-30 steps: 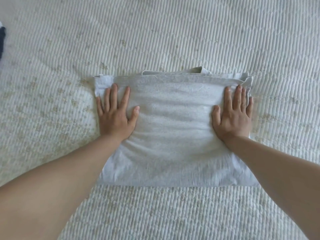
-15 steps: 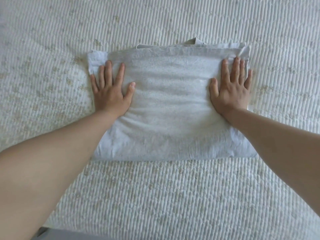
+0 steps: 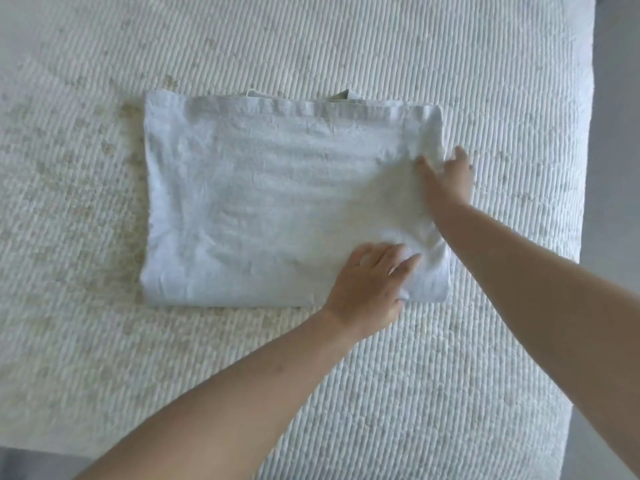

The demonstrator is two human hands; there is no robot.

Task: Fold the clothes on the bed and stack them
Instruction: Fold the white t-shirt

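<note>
A pale grey-blue garment lies folded into a flat rectangle on the white quilted bedspread. My left hand is at the garment's near right corner, fingers on top and thumb curled at the near edge, gripping the cloth, which is bunched there. At the right edge, further up, my right hand has its thumb on top of the fabric and its fingers past the edge, pinching it. This hand is blurred. Small bits of inner layers stick out along the far edge.
The bed's right edge runs close to my right arm, with grey floor beyond it. A strip of floor also shows at the bottom left. Bare bedspread surrounds the garment on all sides.
Both hands were pressing flat on the garment's left and right sides. My left hand has crossed to the near right corner, and my right hand has shifted to the right edge; both now grip cloth.
</note>
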